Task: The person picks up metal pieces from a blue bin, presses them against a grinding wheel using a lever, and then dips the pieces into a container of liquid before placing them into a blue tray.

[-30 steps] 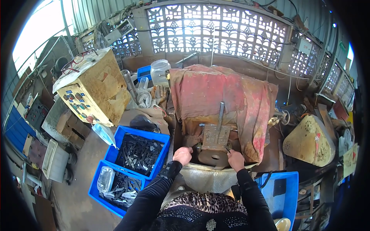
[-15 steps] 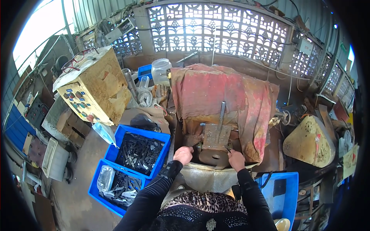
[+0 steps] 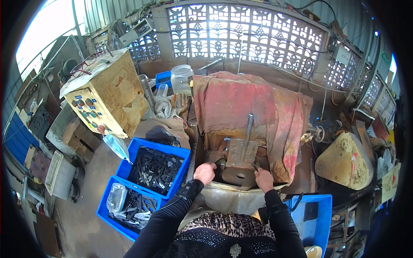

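Observation:
My left hand (image 3: 204, 173) is at the left rim of an open machine basin, its fingers closed by a small round fitting; what they hold, if anything, is hidden. On the opposite side, my right hand (image 3: 263, 179) has its fingertips pinched together at a small dark part too tiny to name. Between the hands lies a brown round disc (image 3: 228, 175) with a hole through it. Just beyond it stands a wet, rusty metal block (image 3: 241, 154), with a steel rod handle (image 3: 249, 128) rising from it. A stained red cloth (image 3: 238, 101) drapes over the machine behind.
Two blue crates (image 3: 189, 157) of dark flat metal strips stand at my left; a clear plastic box (image 3: 116, 198) rests in the nearer one. A control box (image 3: 114, 92) with knobs is beyond them. Another blue bin (image 3: 322, 215) sits at my right, below a yellowish triangular guard (image 3: 344, 163).
The view has shifted very slightly. Both hands stay in nearly the same places at the basin, fingers still closed.

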The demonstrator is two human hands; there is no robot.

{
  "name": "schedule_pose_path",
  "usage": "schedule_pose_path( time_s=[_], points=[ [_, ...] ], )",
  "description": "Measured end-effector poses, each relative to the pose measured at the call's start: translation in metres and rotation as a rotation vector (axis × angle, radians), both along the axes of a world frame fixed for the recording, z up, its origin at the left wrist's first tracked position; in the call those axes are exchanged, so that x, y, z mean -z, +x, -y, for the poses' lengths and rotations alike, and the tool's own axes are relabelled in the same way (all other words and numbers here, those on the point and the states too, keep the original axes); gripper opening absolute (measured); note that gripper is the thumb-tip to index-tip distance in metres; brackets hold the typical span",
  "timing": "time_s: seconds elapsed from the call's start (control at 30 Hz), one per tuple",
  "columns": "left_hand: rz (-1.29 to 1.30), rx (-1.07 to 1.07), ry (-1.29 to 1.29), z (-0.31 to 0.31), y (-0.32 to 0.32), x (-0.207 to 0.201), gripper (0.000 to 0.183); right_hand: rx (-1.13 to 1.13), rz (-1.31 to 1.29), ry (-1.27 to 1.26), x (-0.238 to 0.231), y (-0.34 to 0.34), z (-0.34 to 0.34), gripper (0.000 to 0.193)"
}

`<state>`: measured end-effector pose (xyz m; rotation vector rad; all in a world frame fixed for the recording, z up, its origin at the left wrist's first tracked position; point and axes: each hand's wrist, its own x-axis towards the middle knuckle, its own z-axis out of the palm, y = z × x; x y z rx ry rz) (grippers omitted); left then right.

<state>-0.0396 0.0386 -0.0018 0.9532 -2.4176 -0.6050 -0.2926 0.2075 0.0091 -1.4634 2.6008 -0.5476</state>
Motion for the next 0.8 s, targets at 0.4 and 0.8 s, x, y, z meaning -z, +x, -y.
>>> schedule_pose_path(
  time_s=[0.4, 0.8],
  points=[
    [0.096, 0.064, 0.07, 0.007, 0.001, 0.008, 0.026, 0.009, 0.023, 0.026, 0.001, -0.001, 0.002, 0.026],
    [0.07, 0.074, 0.026, 0.006, 0.003, 0.009, 0.021, -0.075, 0.198, -0.015, 0.01, -0.035, 0.017, 0.023]
  ],
)
